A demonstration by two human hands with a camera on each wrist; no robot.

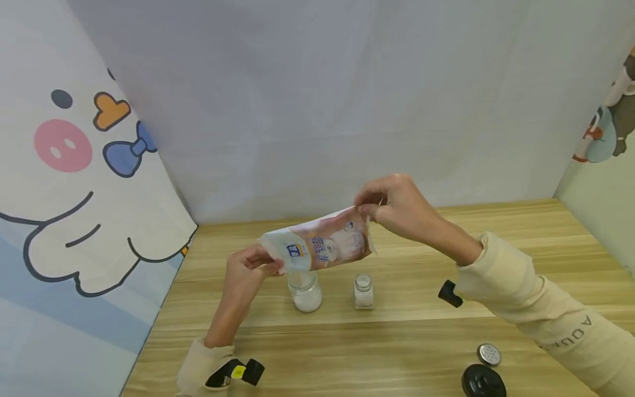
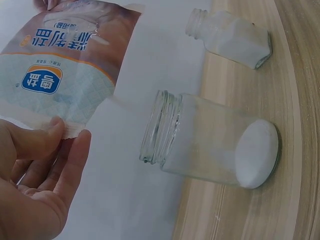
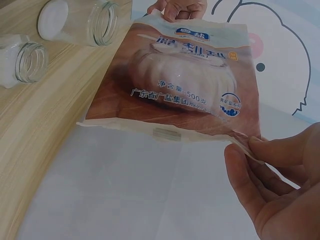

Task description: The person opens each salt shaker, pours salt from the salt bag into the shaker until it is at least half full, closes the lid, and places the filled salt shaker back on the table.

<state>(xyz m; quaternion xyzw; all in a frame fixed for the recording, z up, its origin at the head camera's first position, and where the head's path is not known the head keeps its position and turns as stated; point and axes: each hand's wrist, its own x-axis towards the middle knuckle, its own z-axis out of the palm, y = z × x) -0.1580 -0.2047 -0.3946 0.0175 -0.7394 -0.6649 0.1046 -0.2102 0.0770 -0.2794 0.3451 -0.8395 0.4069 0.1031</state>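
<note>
Both hands hold a printed salt bag (image 1: 329, 242) in the air, tilted so its pale end is lower at the left. My left hand (image 1: 248, 270) pinches that pale end between thumb and fingers. At the brown end, a corner is pinched by my right hand (image 1: 399, 207), seen close in the right wrist view beside the bag's edge (image 3: 170, 132). Under the bag's left part stands an uncapped glass jar (image 2: 215, 142) with white grains at its bottom. To its right is a smaller open glass bottle (image 1: 364, 295) holding white grains. Whether grains are leaving the bag I cannot tell.
A perforated metal cap (image 1: 489, 354) and a black lid (image 1: 483, 381) lie on the wooden table (image 1: 347, 353) at the front right. A pale cloth backdrop (image 1: 317, 110) rises behind the table, with a cartoon-printed panel (image 1: 99, 220) along the left side.
</note>
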